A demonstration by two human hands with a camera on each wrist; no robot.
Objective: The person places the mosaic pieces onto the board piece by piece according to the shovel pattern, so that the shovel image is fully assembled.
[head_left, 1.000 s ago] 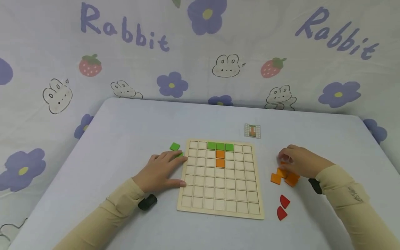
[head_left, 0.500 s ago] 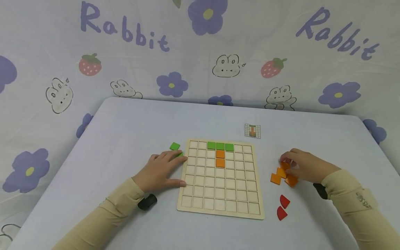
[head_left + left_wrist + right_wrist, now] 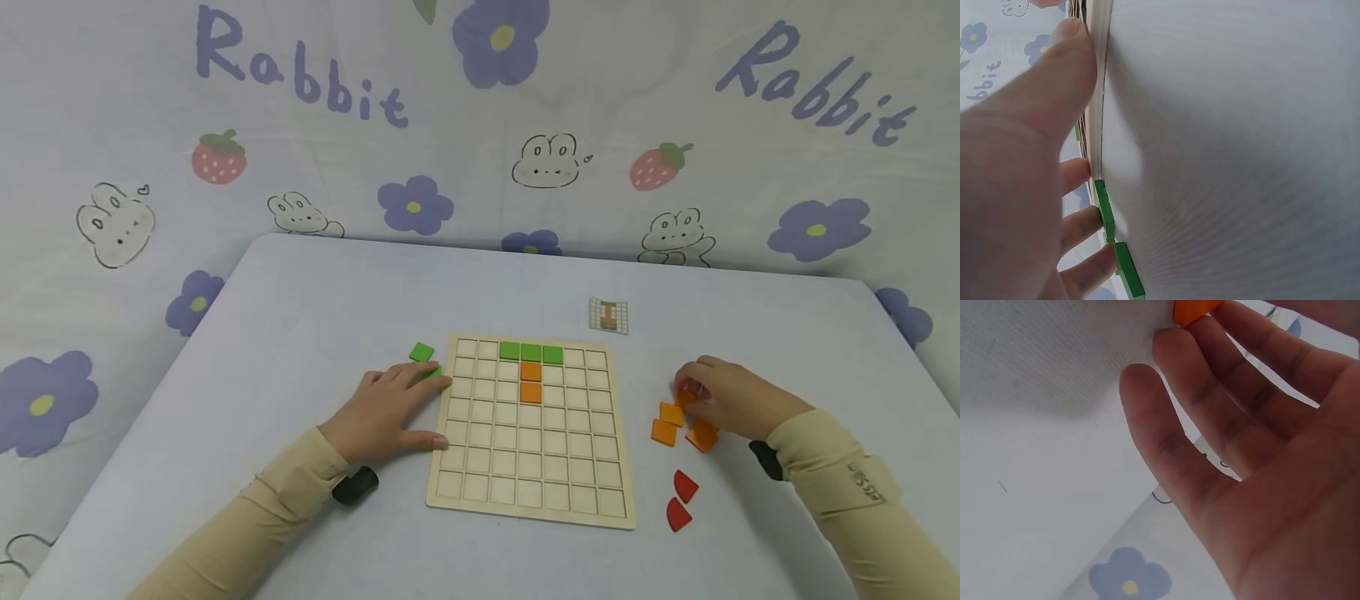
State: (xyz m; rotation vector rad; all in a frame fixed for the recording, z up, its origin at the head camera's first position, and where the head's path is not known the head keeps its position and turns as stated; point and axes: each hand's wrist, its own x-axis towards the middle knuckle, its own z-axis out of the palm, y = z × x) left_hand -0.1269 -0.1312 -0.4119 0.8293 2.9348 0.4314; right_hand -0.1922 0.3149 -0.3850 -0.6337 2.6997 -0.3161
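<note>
Touching an orange tile (image 3: 686,397) with the bent fingers of my right hand (image 3: 741,398), I cannot tell whether I pinch it or merely rest on it. It lies between the right edge of the wooden board (image 3: 527,439) and the right edge of the bench (image 3: 360,292), with more loose orange tiles (image 3: 663,432) on its near side. On the board, three green tiles (image 3: 531,352) fill the middle of the far-edge row, and two orange squares (image 3: 531,372) run from the centre one toward me. My left hand (image 3: 377,419) is spread wide, thumb and a fingertip against the board's left edge. Off that edge, near its far left corner, sit two loose green pieces (image 3: 422,352), one partly hidden by my fingers. Two red quarter-rounds (image 3: 678,514) lie near the board's near right corner. Beyond its far right corner is a small printed card (image 3: 608,316). A black cylinder (image 3: 356,486) sits by my left wrist. Behind the bench's far edge hangs a rabbit-print cloth (image 3: 322,158).
</note>
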